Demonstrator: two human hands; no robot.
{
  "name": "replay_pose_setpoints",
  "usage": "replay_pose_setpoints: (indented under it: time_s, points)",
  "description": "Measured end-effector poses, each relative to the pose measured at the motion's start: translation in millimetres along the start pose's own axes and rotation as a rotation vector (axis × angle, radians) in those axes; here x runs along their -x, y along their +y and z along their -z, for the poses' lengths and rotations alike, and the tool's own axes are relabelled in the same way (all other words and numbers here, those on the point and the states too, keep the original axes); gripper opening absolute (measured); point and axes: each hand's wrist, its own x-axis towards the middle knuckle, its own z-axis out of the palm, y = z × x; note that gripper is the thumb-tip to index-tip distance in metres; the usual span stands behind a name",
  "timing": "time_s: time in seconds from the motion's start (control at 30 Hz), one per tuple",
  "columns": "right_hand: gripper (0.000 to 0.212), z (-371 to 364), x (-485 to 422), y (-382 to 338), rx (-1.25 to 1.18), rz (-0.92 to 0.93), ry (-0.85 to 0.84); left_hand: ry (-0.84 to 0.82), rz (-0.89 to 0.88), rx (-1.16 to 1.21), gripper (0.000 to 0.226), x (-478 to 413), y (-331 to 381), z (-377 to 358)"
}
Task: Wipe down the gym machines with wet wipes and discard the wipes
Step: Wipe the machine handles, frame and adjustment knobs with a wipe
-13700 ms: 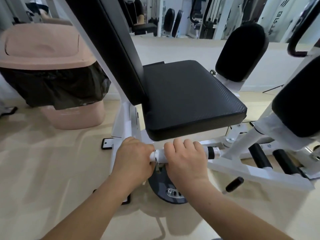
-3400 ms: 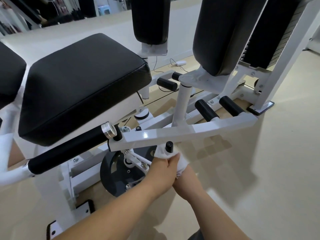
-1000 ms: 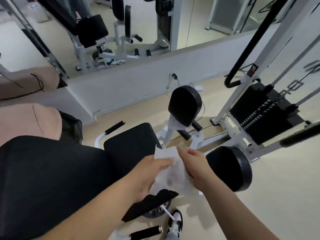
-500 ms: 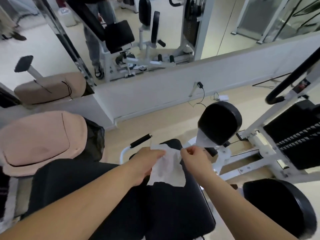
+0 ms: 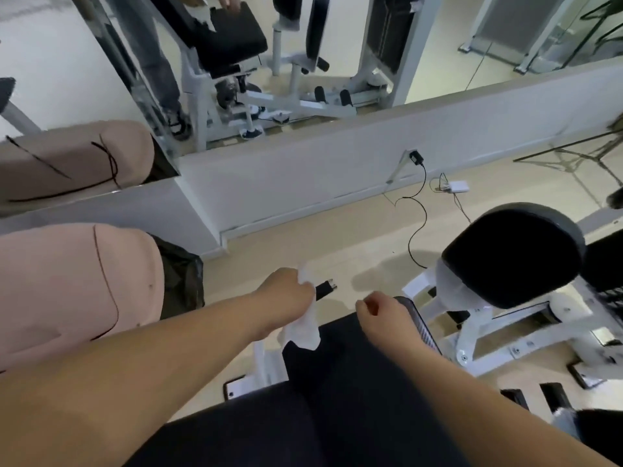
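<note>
My left hand (image 5: 286,291) sits near the centre of the frame, its fingers clenched around a white wet wipe (image 5: 303,328). A small tuft of the wipe pokes out above my knuckles and the rest hangs in a crumpled fold below my fist, dangling over the far edge of the black seat pad (image 5: 354,382) that fills the lower middle of the frame. Just past my fist, a short black handle grip (image 5: 325,288) of the machine sticks out toward the right (its near end is hidden behind my hand).

My right hand (image 5: 387,315) hovers just right of centre, apart from the wipe, fingers loosely curled and holding nothing. It sits above the right corner of the seat pad.

At the left edge, the pink bin (image 5: 67,284) with its black liner (image 5: 182,274) stands on the floor beside the machine. At the right, a rounded black leg pad (image 5: 512,254) rises on a white frame (image 5: 505,335). A wall mirror (image 5: 303,62) runs across the top of the frame, and a black cable (image 5: 416,230) trails over the floor below it.
</note>
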Motion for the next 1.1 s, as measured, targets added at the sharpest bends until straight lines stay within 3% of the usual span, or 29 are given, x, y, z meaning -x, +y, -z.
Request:
replay_pose_setpoints:
  time_s: [0.23, 0.47, 0.57, 0.67, 0.93, 1.1]
  points:
    - [0.033, -53.5, -113.5, 25.8, 0.416, 0.294, 0.243, 0.144, -0.152, -0.122, 0.026, -93.2, -39.9, 2.0]
    - [0.055, -100.4, -153.2, 53.7, 0.444, 0.226, 0.243, 0.187, -0.331, -0.394, 0.028, -177.5, -64.1, -23.2]
    - [0.061, -110.5, -158.2, 56.1, 0.561, 0.231, 0.255, -0.036, -0.337, -0.599, 0.019, -199.4, -85.0, -56.0]
    - [0.061, -115.7, -160.3, 60.8, 0.609, 0.258, 0.325, -0.353, -0.293, -0.729, 0.050, -204.8, -90.6, -74.4]
    - [0.056, -123.2, -163.6, 65.9, 0.669, 0.331, 0.430, -0.424, -0.133, -0.409, 0.053, -229.4, -88.3, -82.6]
    - [0.054, -126.4, -167.4, 65.8, 0.665, 0.314, 0.416, -0.259, -0.269, -0.426, 0.011, -239.4, -103.8, -93.9]
